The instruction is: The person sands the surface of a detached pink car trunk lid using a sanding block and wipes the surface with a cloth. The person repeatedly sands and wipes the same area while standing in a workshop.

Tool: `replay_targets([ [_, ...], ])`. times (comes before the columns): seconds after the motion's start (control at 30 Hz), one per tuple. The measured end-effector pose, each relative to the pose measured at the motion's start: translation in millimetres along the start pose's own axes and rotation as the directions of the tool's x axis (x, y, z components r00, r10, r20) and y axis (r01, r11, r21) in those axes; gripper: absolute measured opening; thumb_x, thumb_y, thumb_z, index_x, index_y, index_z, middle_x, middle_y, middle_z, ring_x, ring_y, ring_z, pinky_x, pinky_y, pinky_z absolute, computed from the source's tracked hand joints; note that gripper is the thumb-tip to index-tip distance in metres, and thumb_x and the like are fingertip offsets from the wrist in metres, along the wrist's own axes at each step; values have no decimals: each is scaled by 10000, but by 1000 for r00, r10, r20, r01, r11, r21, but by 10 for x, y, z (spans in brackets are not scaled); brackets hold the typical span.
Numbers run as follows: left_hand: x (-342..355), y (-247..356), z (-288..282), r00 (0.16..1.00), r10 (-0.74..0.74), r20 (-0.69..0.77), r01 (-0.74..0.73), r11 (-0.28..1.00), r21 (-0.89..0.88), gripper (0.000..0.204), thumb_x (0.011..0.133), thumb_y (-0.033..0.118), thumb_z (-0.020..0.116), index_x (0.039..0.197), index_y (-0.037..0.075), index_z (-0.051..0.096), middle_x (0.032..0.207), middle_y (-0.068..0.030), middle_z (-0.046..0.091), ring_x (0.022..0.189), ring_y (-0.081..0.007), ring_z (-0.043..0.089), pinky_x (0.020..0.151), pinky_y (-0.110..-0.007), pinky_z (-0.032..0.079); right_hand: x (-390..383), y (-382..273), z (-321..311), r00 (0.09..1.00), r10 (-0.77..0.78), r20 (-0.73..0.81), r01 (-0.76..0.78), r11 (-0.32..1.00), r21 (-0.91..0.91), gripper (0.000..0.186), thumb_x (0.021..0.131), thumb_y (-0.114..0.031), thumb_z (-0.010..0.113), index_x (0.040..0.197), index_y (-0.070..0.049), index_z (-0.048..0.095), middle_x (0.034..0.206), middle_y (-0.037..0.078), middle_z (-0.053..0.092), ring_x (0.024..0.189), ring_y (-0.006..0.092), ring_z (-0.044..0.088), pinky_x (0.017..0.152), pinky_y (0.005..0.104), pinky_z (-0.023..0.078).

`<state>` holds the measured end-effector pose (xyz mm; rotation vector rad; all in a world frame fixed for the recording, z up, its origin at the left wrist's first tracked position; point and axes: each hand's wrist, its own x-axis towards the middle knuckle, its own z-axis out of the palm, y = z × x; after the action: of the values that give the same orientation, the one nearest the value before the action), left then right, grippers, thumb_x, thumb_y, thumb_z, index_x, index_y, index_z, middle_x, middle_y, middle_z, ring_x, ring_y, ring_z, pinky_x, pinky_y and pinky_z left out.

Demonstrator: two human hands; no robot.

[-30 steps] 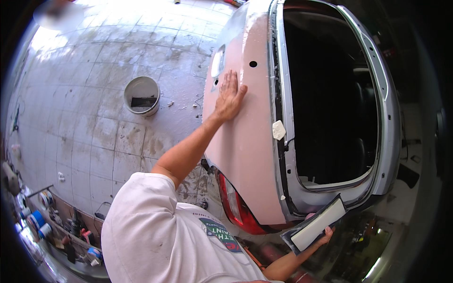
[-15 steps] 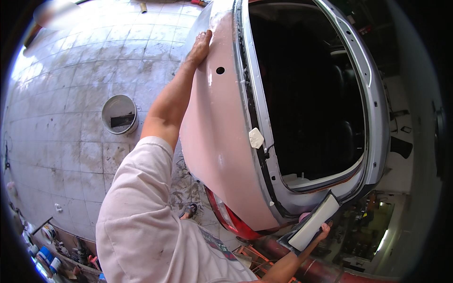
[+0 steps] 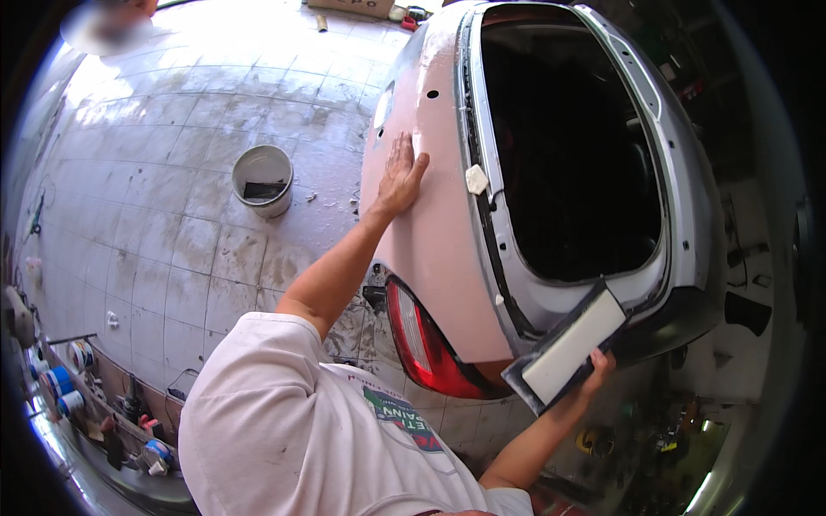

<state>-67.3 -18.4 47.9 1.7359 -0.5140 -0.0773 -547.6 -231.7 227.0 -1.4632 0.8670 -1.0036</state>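
A car's rear, coated in smooth matte pink on its curved body panel, is seen from above, with the panel at the centre of the view. The left grip, a bare hand, is laid flat on this panel, palm down; nothing is grasped by it, and its fingers are extended.

At the lower right, near the car's corner, a cream rectangular block backed by a larger dark sheet is held at a slant. It is grasped along one edge by the right grip, also bare, with the fingers curled onto the cream face.

To the panel's right, a large dark rear window area is framed by grey bodywork. An angular off-white piece is set at the panel's edge, and a red-and-clear tail lamp is mounted at the near corner.

On the left, a round whitish bucket is placed on the stained, pale tiled floor; a dark rectangular piece is contained in it.
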Motion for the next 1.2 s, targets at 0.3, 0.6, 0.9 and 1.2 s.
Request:
replay_targets([
  [0.3, -1764, 470, 163, 999, -36, 37, 34, 998, 51, 930, 1108, 625, 351, 1692, -66, 135, 1779, -279, 105, 1669, -383, 57, 1346, -442, 67, 115, -283, 378, 930, -190, 314, 203, 979, -9, 232, 894, -158, 665, 924, 65, 720, 872, 40, 680, 793, 138, 615, 744, 303, 493],
  [0.6, -2533, 1304, -398, 979, -3, 202, 91, 897, -432, 732, 1108, 457, 588, 1706, 133, 317, 1676, -225, 432, 1477, -346, 515, 1182, -425, 453, -723, -583, 989, 738, -187, 649, 352, 927, -133, 261, 908, -230, 753, 907, 30, 775, 731, -40, 649, 690, 62, 551, 635, 269, 436],
  [0.9, -2640, 1274, -549, 992, 30, 121, 14, 938, -346, 591, 1102, 445, 598, 1592, 120, 539, 1450, -229, 597, 1404, -260, 541, 1196, -354, 391, -1349, -157, 2287, 549, -246, 799, 810, 390, -438, 352, 838, -385, 798, 801, -38, 749, 775, 174, 717, 743, 391, 724, 695, 492, 574],
  [1.2, -2366, 453, -1232, 857, -328, 397, 504, 378, -777, 424, 1073, 438, 658, 1287, 72, 661, 1047, -43, 707, 869, -97, 677, 749, -278, 564, -1391, -103, 3523, 241, 294, 925, 843, 409, -350, 497, 779, -473, 871, 942, -11, 786, 923, 218, 763, 876, 405, 746, 840, 474, 584],
])
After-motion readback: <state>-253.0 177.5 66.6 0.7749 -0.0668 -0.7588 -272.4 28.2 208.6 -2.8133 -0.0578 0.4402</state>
